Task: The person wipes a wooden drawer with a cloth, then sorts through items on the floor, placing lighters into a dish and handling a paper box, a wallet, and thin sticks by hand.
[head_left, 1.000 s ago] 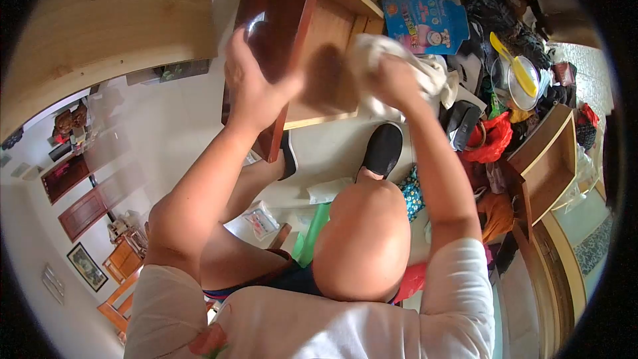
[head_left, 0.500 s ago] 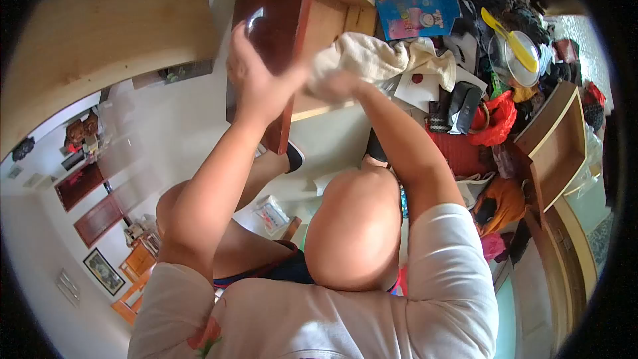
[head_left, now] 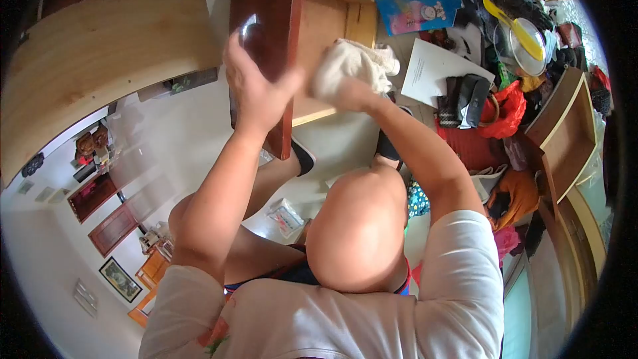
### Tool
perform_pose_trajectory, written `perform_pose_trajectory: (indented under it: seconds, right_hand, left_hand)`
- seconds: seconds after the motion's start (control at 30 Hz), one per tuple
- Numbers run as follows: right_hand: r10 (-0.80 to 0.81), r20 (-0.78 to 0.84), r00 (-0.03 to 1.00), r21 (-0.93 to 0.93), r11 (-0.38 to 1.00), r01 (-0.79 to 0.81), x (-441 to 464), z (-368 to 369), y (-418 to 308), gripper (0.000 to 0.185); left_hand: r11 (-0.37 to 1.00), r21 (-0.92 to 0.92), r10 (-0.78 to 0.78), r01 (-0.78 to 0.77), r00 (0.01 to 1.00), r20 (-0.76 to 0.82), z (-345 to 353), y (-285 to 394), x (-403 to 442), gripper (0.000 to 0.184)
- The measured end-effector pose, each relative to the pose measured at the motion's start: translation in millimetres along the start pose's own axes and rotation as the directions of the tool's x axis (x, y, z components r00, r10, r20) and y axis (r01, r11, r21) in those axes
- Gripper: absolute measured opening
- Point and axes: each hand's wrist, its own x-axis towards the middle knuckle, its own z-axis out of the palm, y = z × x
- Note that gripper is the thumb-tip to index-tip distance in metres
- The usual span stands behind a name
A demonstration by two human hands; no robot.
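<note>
A wooden drawer with a dark red-brown front is tilted up before me. My left hand grips its front board, the thumb on the inner side and the fingers at the outer face near a shiny metal handle. A cream cloth is bunched in my right hand, against the inside of the drawer. Motion blurs the right fingers, and the cloth hides part of them.
On the right lie a blue picture book, a white sheet, a yellow spoon-like utensil, a red plastic bag and dark bags. Another drawer stands farther right. A pale wooden panel is at the left.
The cloth has been gathered closer into my right hand, baring more of the white sheet and the drawer's inside. My left hand keeps its hold on the drawer. The view has shifted slightly.
</note>
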Motion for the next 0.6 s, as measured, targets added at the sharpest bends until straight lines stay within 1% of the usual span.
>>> perform_pose_trajectory:
  seconds: [0.03,0.07,0.1,0.13,0.17,0.2,0.23,0.27,0.3,0.33,0.37,0.4,0.43,0.47,0.5,0.53,0.57,0.6]
  right_hand:
    - [0.198,0.199,0.96,-0.034,0.98,-0.196,-0.5,-19.9,-62.1,0.045]
    - [0.158,0.082,0.984,0.069,0.984,-0.163,-13.2,-31.2,-120.3,0.04]
    - [-0.202,-0.058,0.978,0.287,0.935,0.21,-11.0,-19.2,-139.7,0.038]
    - [-0.299,-0.02,0.954,0.233,0.927,0.296,-16.3,-31.8,-157.2,0.04]
    - [-0.227,0.003,0.974,0.229,0.948,0.22,-17.0,-27.1,-146.1,0.04]
    - [-0.164,0.017,0.986,0.201,0.967,0.158,-10.3,-24.9,-119.0,0.04]
    - [0.1,-0.001,0.995,0.074,0.992,-0.1,5.2,5.5,-63.0,0.04]
    - [0.382,0.115,0.917,-0.211,0.911,-0.353,-11.3,-26.8,-69.8,0.041]
    - [0.381,0.108,0.918,-0.312,0.89,-0.333,-22.4,-43.5,-48.6,0.04]
    - [0.332,0.182,0.926,-0.459,0.861,-0.219,-14.1,-45.0,-36.8,0.038]
    - [0.327,0.026,0.945,-0.389,0.874,-0.292,-10.2,-50.5,-52.1,0.035]
    - [0.337,-0.123,0.934,-0.295,0.886,-0.358,-10.3,-54.3,-79.5,0.032]
    - [0.173,-0.311,0.934,-0.004,0.983,-0.184,-6.0,-60.2,-99.8,0.033]
    - [0.06,-0.523,0.85,0.232,0.97,0.074,2.2,-66.4,-119.2,0.033]
    - [0.02,-0.4,0.916,0.19,0.98,0.062,17.1,-70.2,-138.0,0.035]
    - [-0.018,-0.267,0.963,0.145,0.988,0.059,36.4,-71.9,-153.3,0.038]
    - [-0.054,-0.415,0.908,0.124,0.986,0.116,60.8,-55.8,-154.8,0.04]
    - [-0.089,-0.553,0.828,0.094,0.981,0.168,74.4,-47.3,-157.2,0.043]
  left_hand:
    - [0.999,-0.051,-0.016,0.017,1.0,0.021,-1.7,-3.8,-2.7,0.078]
    - [0.994,-0.109,-0.021,0.024,0.999,0.031,-1.5,-9.8,0.7,0.077]
    - [0.986,-0.164,-0.031,0.036,0.999,0.035,-1.5,-13.2,2.0,0.077]
    - [0.988,-0.145,-0.049,0.056,0.998,0.047,-3.8,-12.6,-4.7,0.077]
    - [0.989,-0.132,-0.053,0.06,0.997,0.053,-5.1,-10.7,-5.5,0.077]
    - [0.991,-0.126,-0.039,0.044,0.998,0.039,-3.4,-8.5,2.6,0.077]
    - [0.996,-0.082,-0.024,0.026,0.999,0.023,-2.2,-7.3,1.8,0.077]
    - [0.997,-0.064,-0.033,0.035,0.999,0.025,-3.2,-4.0,-0.3,0.077]
    - [0.998,-0.046,-0.038,0.038,0.999,0.019,-3.3,-1.8,0.3,0.076]
    - [0.999,-0.025,-0.038,0.038,0.999,0.017,-4.7,-1.7,1.5,0.076]
    - [0.998,-0.012,-0.054,0.054,0.998,0.025,-5.8,-4.3,2.5,0.075]
    - [0.985,-0.145,-0.086,0.092,0.995,0.046,-6.3,-14.1,4.5,0.075]
    - [0.952,-0.275,-0.119,0.136,0.99,0.078,-8.0,-26.6,4.0,0.075]
    - [0.898,-0.401,-0.148,0.18,0.983,0.11,-7.5,-33.4,5.2,0.074]
    - [0.852,-0.459,-0.214,0.251,0.968,0.133,-9.8,-25.9,7.0,0.087]
    - [0.883,-0.412,-0.19,0.223,0.974,0.119,-7.7,-25.2,4.9,0.086]
    - [0.911,-0.365,-0.163,0.19,0.981,0.105,-4.6,-25.0,3.7,0.085]
    - [0.936,-0.315,-0.132,0.155,0.987,0.093,-4.1,-24.9,3.3,0.085]
